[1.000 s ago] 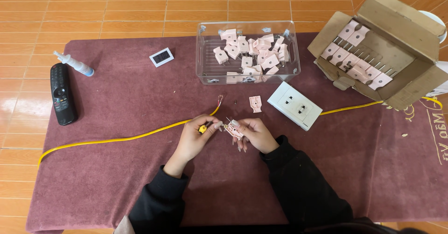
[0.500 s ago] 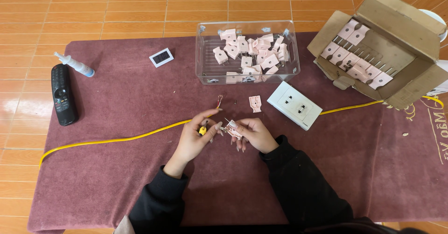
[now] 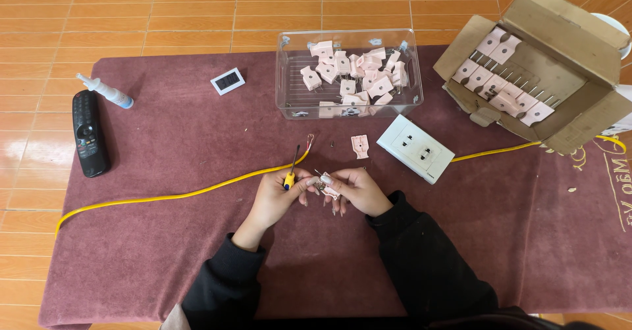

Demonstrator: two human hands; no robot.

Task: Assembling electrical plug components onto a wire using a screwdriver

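My left hand [image 3: 276,198] grips a small screwdriver [image 3: 290,170] with a yellow handle, its dark shaft pointing up and away. My right hand [image 3: 359,190] holds a pink plug half [image 3: 328,188] with metal pins between the fingertips; both hands meet at the middle of the maroon cloth [image 3: 164,238]. A yellow cable [image 3: 164,197] runs from the left edge up to my left hand, its stripped end [image 3: 309,140] lying just beyond. Another pink plug cover [image 3: 359,146] and a tiny screw [image 3: 332,143] lie above my hands.
A clear plastic bin [image 3: 286,73] holds several pink plugs. A white wall socket [image 3: 415,148] lies right of my hands. An open cardboard box [image 3: 579,53] with more plugs sits at the far right. A black remote [image 3: 88,132], a small bottle [image 3: 105,91] and a small timer [image 3: 228,80] lie left.
The screwdriver in my left hand has tilted more upright. The cable's stripped end has shifted slightly. My hands stay close together around the plug half.
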